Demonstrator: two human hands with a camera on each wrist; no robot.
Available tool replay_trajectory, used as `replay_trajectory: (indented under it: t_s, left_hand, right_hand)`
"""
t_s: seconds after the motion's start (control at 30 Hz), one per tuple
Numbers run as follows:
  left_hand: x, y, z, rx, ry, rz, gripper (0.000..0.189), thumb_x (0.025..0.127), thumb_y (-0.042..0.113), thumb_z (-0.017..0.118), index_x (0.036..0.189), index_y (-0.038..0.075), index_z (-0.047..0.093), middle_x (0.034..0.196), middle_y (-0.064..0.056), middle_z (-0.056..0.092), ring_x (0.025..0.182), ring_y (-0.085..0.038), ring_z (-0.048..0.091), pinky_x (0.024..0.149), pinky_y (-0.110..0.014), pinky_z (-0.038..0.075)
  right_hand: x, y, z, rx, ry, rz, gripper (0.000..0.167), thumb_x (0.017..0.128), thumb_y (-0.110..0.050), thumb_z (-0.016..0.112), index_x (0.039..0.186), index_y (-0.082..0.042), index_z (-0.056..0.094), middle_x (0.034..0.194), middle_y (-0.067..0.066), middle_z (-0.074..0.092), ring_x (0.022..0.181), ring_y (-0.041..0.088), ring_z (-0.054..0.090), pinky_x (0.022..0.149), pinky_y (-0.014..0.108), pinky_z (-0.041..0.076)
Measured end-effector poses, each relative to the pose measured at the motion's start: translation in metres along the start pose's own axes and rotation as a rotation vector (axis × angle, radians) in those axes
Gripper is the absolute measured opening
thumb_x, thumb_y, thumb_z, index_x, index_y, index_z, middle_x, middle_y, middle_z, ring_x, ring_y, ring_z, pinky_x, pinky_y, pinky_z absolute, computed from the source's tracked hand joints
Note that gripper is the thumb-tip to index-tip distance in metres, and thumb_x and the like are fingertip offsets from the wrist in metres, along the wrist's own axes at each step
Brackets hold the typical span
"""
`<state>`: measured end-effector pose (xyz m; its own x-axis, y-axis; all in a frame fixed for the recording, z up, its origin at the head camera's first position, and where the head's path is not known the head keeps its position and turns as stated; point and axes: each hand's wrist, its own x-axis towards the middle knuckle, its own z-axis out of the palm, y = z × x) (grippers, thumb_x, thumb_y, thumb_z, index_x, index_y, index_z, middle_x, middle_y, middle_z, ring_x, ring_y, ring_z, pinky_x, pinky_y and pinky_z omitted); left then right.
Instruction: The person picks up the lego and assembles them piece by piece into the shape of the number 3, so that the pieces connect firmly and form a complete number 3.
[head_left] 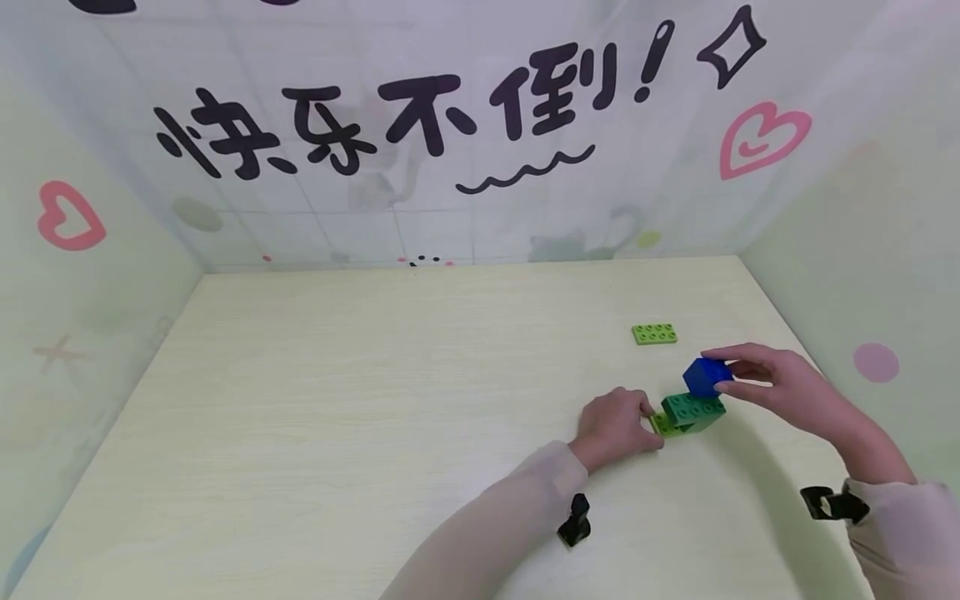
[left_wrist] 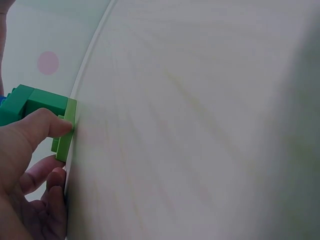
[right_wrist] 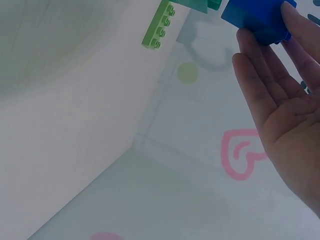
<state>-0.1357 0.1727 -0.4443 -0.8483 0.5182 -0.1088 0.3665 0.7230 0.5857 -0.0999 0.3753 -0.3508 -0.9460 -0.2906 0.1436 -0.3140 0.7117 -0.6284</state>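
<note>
My left hand (head_left: 613, 427) pinches a flat lime-green toy building plate (head_left: 664, 427) by its edges, thumb on one side and fingers on the other. Darker green bricks (head_left: 693, 408) stand on that plate, the upper one jutting out toward the left hand. Close over their studs, a blue brick (head_left: 703, 377) is between the thumb and fingers of my right hand (head_left: 787, 392). It is tilted in the right wrist view, where the thumb presses one side and the fingertips another. In the left wrist view, the lime-green plate (left_wrist: 70, 115) stays near the tabletop.
A second lime-green plate (head_left: 655, 334) lies studs up on the pale wooden table (head_left: 337, 417), behind the stack. Printed cloth walls (head_left: 480, 217) enclose the table at the back and both sides. The right wall (head_left: 862, 250) rises just past the right hand.
</note>
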Motion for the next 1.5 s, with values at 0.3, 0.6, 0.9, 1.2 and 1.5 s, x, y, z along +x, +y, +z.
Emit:
replay_trajectory:
  t_s: [0.3, 0.6, 0.9, 1.2, 1.5]
  left_hand:
    - [-0.002, 0.001, -0.002, -0.021, 0.002, 0.001, 0.030, 0.069, 0.038, 0.078, 0.095, 0.027, 0.068, 0.081, 0.017, 0.054, 0.064, 0.000, 0.045, 0.053, -0.018, 0.035]
    - [-0.004, 0.001, -0.003, -0.017, 0.007, -0.003, 0.030, 0.067, 0.038, 0.078, 0.094, 0.027, 0.068, 0.081, 0.017, 0.054, 0.065, 0.000, 0.046, 0.053, -0.018, 0.034]
    - [-0.003, 0.001, -0.003, -0.022, 0.009, 0.005, 0.031, 0.068, 0.038, 0.078, 0.095, 0.026, 0.068, 0.081, 0.017, 0.054, 0.065, 0.000, 0.045, 0.053, -0.018, 0.034]
    - [0.000, -0.001, 0.000, -0.027, 0.013, 0.014, 0.032, 0.068, 0.038, 0.078, 0.095, 0.025, 0.068, 0.082, 0.016, 0.055, 0.065, 0.000, 0.046, 0.054, -0.018, 0.035]
    - [-0.001, -0.001, -0.001, -0.030, 0.011, 0.015, 0.032, 0.068, 0.038, 0.078, 0.095, 0.026, 0.068, 0.082, 0.016, 0.055, 0.065, 0.001, 0.046, 0.053, -0.018, 0.035]
  right_hand:
    - [-0.008, 0.002, -0.002, 0.006, 0.004, 0.009, 0.037, 0.081, -0.003, 0.067, 0.117, -0.002, 0.059, 0.108, -0.018, 0.055, 0.089, -0.006, 0.055, 0.075, 0.009, 0.042]
    - [-0.017, 0.001, -0.002, 0.022, -0.002, 0.031, 0.035, 0.084, -0.005, 0.064, 0.118, -0.003, 0.058, 0.107, -0.022, 0.054, 0.090, -0.007, 0.055, 0.075, 0.008, 0.042]
    - [-0.022, 0.005, -0.002, 0.078, 0.002, -0.020, 0.036, 0.084, 0.002, 0.062, 0.119, 0.000, 0.057, 0.109, -0.020, 0.056, 0.092, -0.006, 0.056, 0.076, 0.009, 0.042]
    - [-0.023, 0.010, -0.003, 0.098, -0.014, -0.026, 0.037, 0.084, 0.004, 0.061, 0.121, 0.000, 0.056, 0.110, -0.019, 0.055, 0.093, -0.004, 0.056, 0.077, 0.010, 0.042]
    - [-0.020, 0.006, -0.003, 0.079, -0.025, -0.010, 0.036, 0.084, 0.001, 0.062, 0.120, -0.001, 0.057, 0.111, -0.020, 0.055, 0.093, -0.005, 0.055, 0.077, 0.010, 0.042]
